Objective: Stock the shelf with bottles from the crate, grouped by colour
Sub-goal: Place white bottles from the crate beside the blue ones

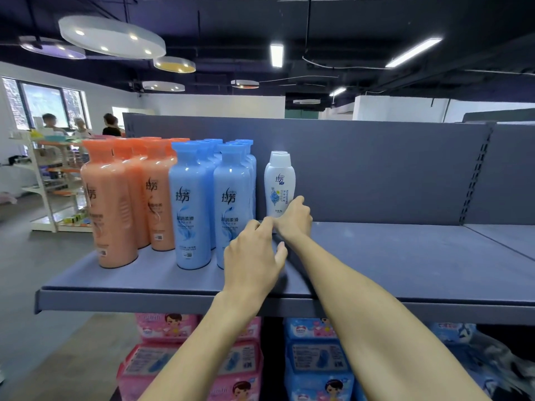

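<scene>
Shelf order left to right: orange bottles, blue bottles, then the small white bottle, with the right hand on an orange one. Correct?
Not quite. The head view shows the right hand on the small white bottle, not an orange one. The order holds: orange bottles, blue bottles, then white.

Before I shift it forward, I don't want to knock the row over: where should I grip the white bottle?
Probably round the white bottle at its waist, coming from its right, where the shelf is bare. It stands upright, wider below its narrow cap, and the blue bottles crowd its left.
</scene>
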The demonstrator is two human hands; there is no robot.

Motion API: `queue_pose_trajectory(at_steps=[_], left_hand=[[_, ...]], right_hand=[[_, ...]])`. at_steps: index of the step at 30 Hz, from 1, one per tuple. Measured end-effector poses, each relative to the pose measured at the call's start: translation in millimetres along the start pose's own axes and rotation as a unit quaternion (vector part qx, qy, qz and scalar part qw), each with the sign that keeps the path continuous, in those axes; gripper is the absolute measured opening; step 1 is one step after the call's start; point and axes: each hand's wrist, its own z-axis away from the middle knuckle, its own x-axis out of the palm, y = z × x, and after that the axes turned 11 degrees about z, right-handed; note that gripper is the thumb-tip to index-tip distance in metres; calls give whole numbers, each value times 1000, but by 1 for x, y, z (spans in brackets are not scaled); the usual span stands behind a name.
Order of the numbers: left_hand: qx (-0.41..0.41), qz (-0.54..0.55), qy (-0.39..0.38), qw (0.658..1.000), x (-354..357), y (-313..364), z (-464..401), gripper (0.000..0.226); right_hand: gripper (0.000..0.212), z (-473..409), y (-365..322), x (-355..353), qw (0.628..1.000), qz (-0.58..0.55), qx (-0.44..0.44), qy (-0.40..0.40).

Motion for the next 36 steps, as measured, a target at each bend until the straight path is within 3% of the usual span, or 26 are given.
queue_pose_trajectory(at_steps=[13,17,22,31,36], left_hand=[[-3,1,-1,1000,2,-2,4,31],[-14,-26,-16,999,-4,2,7,31],[-1,-43,-20,999,-8,6,24,29],[3,12,-13,1000,-31,33,97,31],[-25,4,-76,997,-1,32,167,30]], right_hand=[[78,1,6,-7,998,33,-32,-38],[66,16,16,-32,993,77,-69,-54],[53,68,50,-68,982,104,-157,-36],[53,172,98,-127,972,115,-207,13],[49,226,153,-115,972,138,-191,-14]])
